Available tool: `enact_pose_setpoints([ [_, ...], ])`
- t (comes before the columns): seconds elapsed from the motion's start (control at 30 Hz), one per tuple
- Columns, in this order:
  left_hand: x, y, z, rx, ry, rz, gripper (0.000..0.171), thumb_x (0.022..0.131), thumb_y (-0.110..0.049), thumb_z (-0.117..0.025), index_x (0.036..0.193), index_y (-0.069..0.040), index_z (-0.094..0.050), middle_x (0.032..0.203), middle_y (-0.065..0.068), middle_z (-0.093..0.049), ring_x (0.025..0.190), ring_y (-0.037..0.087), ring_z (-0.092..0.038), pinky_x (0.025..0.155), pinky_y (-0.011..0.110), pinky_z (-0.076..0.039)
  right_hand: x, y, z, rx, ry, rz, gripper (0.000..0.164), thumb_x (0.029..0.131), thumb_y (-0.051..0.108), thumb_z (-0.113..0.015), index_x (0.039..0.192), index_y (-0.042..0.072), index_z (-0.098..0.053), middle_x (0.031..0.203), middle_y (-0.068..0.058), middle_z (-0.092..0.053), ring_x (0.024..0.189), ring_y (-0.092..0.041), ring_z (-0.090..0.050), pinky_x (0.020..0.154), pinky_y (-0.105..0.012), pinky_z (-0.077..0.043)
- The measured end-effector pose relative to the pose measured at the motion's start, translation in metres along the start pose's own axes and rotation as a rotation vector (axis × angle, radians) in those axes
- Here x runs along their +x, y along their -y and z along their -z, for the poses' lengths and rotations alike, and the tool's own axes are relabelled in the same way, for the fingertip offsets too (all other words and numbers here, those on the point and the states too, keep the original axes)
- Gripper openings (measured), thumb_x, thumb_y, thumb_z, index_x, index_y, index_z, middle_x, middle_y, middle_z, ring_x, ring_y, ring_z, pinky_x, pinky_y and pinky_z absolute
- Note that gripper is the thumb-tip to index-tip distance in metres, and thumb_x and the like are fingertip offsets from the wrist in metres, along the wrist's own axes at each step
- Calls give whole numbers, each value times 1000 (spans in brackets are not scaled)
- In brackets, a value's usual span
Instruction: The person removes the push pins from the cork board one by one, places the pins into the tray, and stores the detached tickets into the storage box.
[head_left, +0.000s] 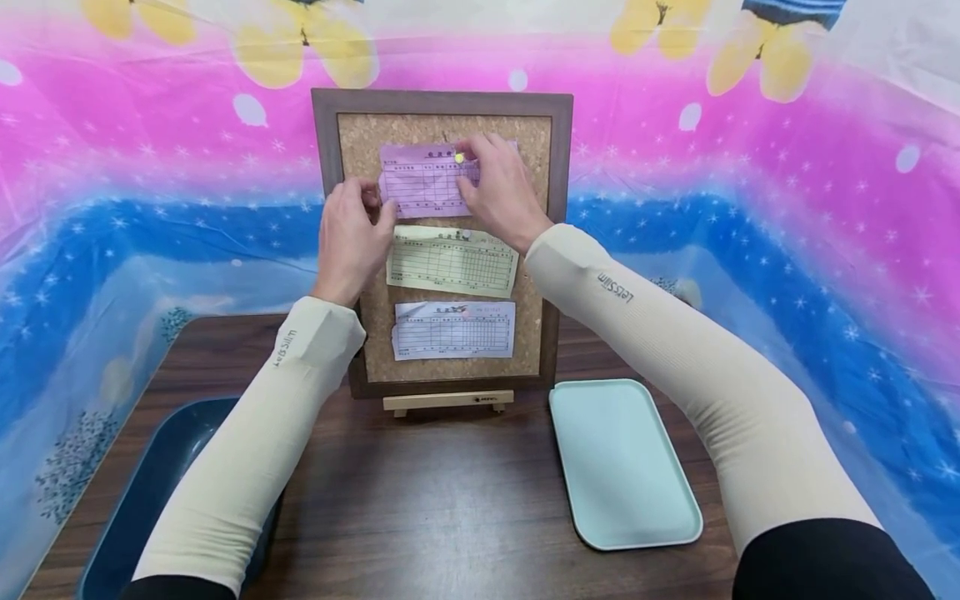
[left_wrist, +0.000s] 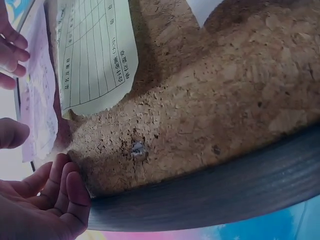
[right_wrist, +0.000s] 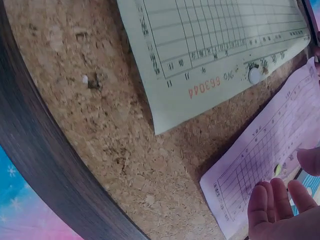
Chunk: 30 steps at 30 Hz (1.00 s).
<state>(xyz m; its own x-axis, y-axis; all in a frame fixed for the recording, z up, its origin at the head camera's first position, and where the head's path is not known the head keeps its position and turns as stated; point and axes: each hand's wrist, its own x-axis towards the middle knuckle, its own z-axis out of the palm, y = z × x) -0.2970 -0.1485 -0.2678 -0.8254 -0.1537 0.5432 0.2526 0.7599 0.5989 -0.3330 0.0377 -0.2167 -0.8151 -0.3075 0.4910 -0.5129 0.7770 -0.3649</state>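
A pink printed slip (head_left: 420, 179) lies against the upper part of a framed cork board (head_left: 442, 371). A small yellow pushpin (head_left: 460, 158) is at its top edge. My right hand (head_left: 504, 185) is at the slip's right half, fingertips right by the pin; in the right wrist view its thumb and fingers stand apart on either side of the yellow pin (right_wrist: 278, 170). My left hand (head_left: 351, 237) is at the slip's left edge, thumb at the lower left corner and fingers bent near the frame. In the left wrist view, thumb and fingers (left_wrist: 77, 187) are spread apart.
Below hang a pale green slip (head_left: 450, 262) with a white pin (right_wrist: 254, 75), and a white-blue slip (head_left: 453, 331). The board stands on a wooden easel (head_left: 448, 402). A mint tray (head_left: 626, 467) lies right, a dark blue tray (head_left: 142, 492) left, partly behind my forearm.
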Motion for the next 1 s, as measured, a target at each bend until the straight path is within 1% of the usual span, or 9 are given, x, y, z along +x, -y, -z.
enact_pose_setpoints([
  [0.03,0,0,0,0,-2,2,33,95,-25,-53,117,0,-55,103,13,-54,98,27,-48,85,38,-36,2,1,0,-2,4,-6,37,92,16,-61,128,12,-54,118,0,-56,110,-13,-47,99,-20,-27],
  [0.07,1,-1,-1,1,0,4,33,95,-25,-53,117,0,-55,103,13,-54,98,27,-48,85,38,-36,3,1,1,-4,8,-13,36,92,15,-60,128,12,-55,118,0,-56,109,-13,-47,96,-20,-30],
  [0.17,2,-3,-2,1,4,2,33,96,-25,-52,117,0,-55,102,13,-55,97,27,-47,84,38,-37,7,3,0,-3,16,-32,33,92,14,-60,125,12,-57,115,0,-56,106,-13,-47,94,-21,-31],
  [0.4,7,-4,-5,-12,-8,-11,30,96,-22,-52,117,-1,-57,97,12,-58,93,26,-48,80,37,-37,16,3,-3,41,-3,-48,23,91,7,-59,113,9,-64,105,-2,-54,98,-13,-49,89,-21,-33],
  [0.6,7,-2,-8,-26,-62,-44,21,97,-18,-51,107,-2,-62,89,11,-63,86,25,-49,75,36,-37,22,4,-4,52,6,-90,21,90,1,-55,108,7,-66,102,-3,-57,93,-14,-51,82,-21,-39],
  [0.73,7,-2,-8,-42,-89,-60,19,96,-15,-51,102,-2,-63,87,11,-63,85,25,-50,73,36,-37,26,6,-2,58,19,-122,22,90,-1,-54,106,6,-67,102,-4,-62,90,-14,-55,78,-21,-43],
  [0.87,9,-3,-7,-45,-91,-59,18,96,-16,-51,102,-3,-62,87,10,-64,85,25,-50,73,36,-37,30,8,1,38,29,-138,22,89,0,-54,104,6,-67,101,-4,-66,89,-14,-58,78,-21,-45],
  [1.0,9,-4,-8,-49,-71,-44,17,97,-16,-51,102,-4,-61,88,9,-64,86,23,-51,73,35,-38,32,10,4,18,50,-163,19,87,3,-56,101,7,-68,100,-4,-66,89,-14,-58,79,-23,-45],
])
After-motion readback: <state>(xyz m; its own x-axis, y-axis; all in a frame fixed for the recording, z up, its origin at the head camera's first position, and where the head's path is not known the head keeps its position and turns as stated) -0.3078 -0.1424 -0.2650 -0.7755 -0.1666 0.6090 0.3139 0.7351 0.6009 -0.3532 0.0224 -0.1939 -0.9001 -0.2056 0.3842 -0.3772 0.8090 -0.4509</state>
